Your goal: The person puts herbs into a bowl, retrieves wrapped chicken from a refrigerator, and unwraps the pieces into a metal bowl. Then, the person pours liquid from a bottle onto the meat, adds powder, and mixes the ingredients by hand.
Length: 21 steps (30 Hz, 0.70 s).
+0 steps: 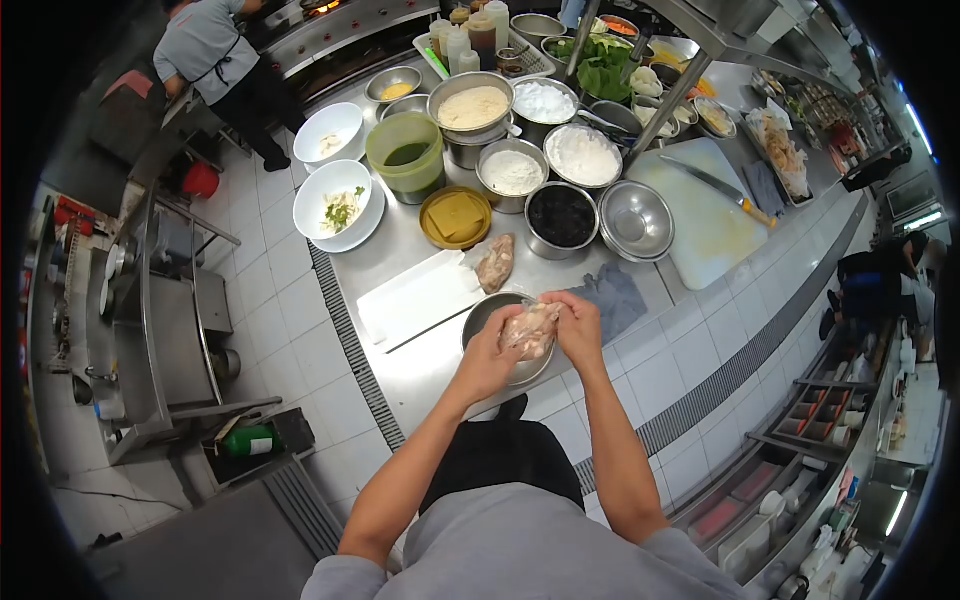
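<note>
Between my two hands is a clear plastic bag of raw meat (530,332), held over a metal bowl (480,318) at the table's front edge. My left hand (487,352) has its fingers closed on the bag's left side. The bag's upper right part is pinched by my right hand (577,325). Just behind the bowl lies a second bag of meat (495,264), touching the end of a long white tray (420,300). A grey cloth (612,305) rests to the right of my right hand.
Behind my hands stand bowls of white powder (512,173), a bowl of black stuff (562,216), stacked empty metal bowls (638,220) and a green tub (405,155). A knife (715,187) lies on a cutting board (690,225) at right. Another person (215,65) stands at far left.
</note>
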Tool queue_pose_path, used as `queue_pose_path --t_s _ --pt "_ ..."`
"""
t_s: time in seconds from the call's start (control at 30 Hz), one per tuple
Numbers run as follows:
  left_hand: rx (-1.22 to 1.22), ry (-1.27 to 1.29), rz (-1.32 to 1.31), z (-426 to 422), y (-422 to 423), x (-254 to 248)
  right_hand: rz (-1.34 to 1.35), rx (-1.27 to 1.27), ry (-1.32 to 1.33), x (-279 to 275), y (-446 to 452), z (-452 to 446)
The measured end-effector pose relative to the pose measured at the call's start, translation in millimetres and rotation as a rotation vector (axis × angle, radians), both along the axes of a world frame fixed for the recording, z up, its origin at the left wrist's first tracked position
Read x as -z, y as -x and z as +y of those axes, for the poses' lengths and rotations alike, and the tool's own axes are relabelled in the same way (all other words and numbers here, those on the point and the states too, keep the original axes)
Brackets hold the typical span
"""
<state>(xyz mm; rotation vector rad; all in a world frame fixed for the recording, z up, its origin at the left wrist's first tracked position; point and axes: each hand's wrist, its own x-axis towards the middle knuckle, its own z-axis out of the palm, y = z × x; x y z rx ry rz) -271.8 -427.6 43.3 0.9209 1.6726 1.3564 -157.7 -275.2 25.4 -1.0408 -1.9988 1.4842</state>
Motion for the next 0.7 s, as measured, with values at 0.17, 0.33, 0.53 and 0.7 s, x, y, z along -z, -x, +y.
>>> queue_pose_path --t_s 0.17,0.33,0.53,0.7 --pt "-0.322 0.005 -0.762 0.3 14.8 -21.2 0.404 -0.05 0.47 -9.3 -5.2 -3.5" --pt "-0.292 0.074 0.025 19.1 25.7 22.4 0.325 -0.19 -0.004 0.3 -5.2 -26.0" --pt "-0.318 0.122 0.225 15.1 8.6 -16.4 0.286 -0.362 0.306 -30.0 -19.1 -33.1" --pt "-0.166 -0.044 0.374 19.3 1.0 -40.7 0.083 -0.177 -0.333 -12.1 3.5 -37.5"
